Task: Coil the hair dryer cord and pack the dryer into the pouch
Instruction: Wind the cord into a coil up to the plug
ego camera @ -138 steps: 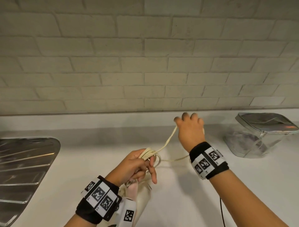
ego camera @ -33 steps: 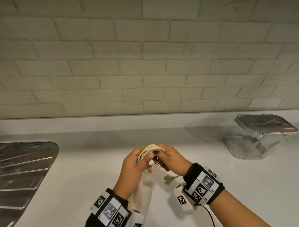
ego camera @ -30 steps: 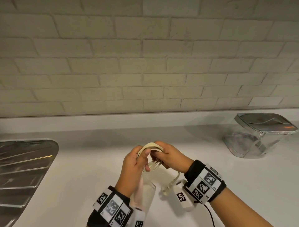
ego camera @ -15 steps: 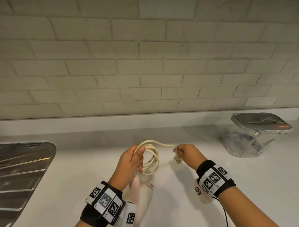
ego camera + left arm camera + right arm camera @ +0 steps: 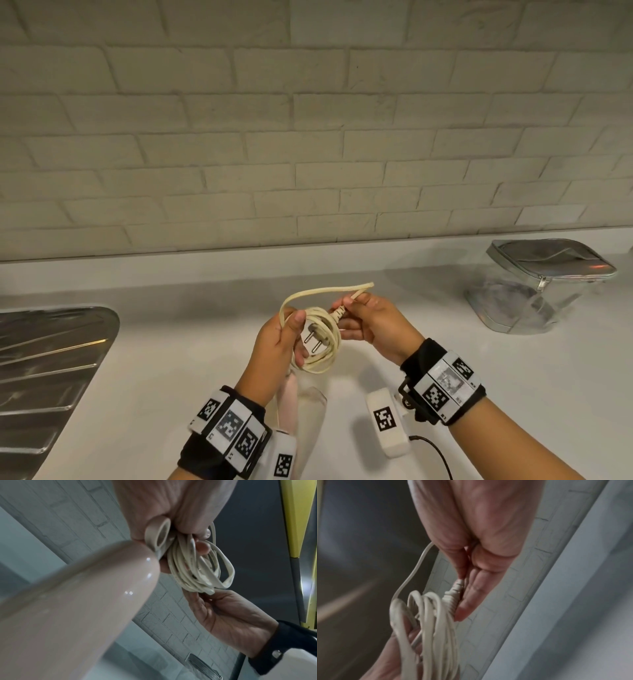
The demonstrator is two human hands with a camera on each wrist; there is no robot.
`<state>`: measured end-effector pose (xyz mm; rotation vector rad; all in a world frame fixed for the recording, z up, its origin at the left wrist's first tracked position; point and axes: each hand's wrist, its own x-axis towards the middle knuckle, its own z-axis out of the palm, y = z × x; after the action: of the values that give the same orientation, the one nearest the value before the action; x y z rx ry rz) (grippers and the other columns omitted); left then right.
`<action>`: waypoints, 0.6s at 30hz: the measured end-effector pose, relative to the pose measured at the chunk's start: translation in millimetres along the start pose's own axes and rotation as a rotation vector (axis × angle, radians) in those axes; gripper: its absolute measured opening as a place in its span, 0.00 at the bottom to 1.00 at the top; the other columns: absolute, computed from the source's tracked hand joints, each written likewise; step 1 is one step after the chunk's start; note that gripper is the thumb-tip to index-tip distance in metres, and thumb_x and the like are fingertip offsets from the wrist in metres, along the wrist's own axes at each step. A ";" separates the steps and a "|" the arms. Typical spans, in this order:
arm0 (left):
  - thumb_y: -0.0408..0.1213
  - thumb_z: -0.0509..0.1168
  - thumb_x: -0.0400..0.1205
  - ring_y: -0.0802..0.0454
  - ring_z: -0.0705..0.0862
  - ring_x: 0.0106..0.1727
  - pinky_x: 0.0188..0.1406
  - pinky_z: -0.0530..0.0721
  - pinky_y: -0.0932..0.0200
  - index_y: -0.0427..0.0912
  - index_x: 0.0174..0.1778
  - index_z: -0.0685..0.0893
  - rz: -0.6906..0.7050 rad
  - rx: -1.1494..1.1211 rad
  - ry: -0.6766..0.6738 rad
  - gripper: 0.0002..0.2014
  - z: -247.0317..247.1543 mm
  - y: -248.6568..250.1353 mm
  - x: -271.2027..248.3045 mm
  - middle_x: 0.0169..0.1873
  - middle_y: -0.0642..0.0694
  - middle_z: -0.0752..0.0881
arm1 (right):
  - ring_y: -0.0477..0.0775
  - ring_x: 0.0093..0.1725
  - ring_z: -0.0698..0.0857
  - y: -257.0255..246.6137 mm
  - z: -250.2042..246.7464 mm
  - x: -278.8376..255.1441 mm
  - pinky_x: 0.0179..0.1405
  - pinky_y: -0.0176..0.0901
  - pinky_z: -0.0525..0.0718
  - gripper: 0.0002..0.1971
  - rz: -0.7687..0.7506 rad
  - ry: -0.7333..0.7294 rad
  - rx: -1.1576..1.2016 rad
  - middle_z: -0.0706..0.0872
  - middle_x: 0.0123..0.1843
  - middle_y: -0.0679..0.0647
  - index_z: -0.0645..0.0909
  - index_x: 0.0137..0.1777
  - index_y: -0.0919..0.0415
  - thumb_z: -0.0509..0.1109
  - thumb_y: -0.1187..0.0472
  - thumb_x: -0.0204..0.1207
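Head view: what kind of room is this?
Most likely a kitchen counter, possibly a bathroom. A ribbed steel drainboard sits at the left edge, a white countertop runs along a pale brick-pattern tiled wall, and a clear zip pouch stands on the counter at right.

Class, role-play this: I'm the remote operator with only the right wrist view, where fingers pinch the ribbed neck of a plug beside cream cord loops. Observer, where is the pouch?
Observer: The silver-topped clear plastic pouch stands on the white counter, out to the right of the right hand, touching neither hand.
Operator: Which way does the plug point?
Observer: The cream two-pin plug sits inside the coiled cream cord, pins toward the left hand.
Operator: And the dryer?
Observer: The glossy pale pink hair dryer is directly under the left hand's grip; I cannot tell whether it rests on the counter.
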<state>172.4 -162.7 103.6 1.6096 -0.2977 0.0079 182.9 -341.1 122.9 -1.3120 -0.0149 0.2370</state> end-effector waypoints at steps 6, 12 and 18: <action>0.43 0.57 0.81 0.61 0.76 0.23 0.26 0.76 0.69 0.41 0.32 0.79 0.017 0.015 0.042 0.15 3.4 0.9 3.2 0.20 0.55 0.79 | 0.53 0.39 0.87 16.6 13.6 -4.1 0.41 0.42 0.87 0.17 0.167 -0.197 0.187 0.89 0.42 0.60 0.82 0.55 0.66 0.53 0.61 0.80; 0.40 0.57 0.83 0.59 0.70 0.18 0.20 0.73 0.65 0.48 0.29 0.76 -0.013 0.045 0.066 0.15 0.5 -1.0 8.2 0.16 0.54 0.70 | 0.57 0.47 0.85 12.2 18.2 -9.1 0.51 0.45 0.83 0.10 0.132 -0.307 0.037 0.89 0.38 0.53 0.82 0.45 0.54 0.64 0.50 0.76; 0.37 0.56 0.83 0.58 0.73 0.18 0.20 0.75 0.65 0.43 0.37 0.81 -0.070 -0.045 0.028 0.11 1.2 -0.2 11.2 0.14 0.54 0.73 | 0.52 0.38 0.84 6.4 25.4 -0.5 0.45 0.47 0.81 0.17 0.050 -0.231 -0.364 0.85 0.36 0.50 0.76 0.45 0.54 0.78 0.68 0.59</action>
<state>183.1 -166.0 105.4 1.5729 -0.2183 -0.0291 177.7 -315.4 123.3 -1.6419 -0.2307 0.4432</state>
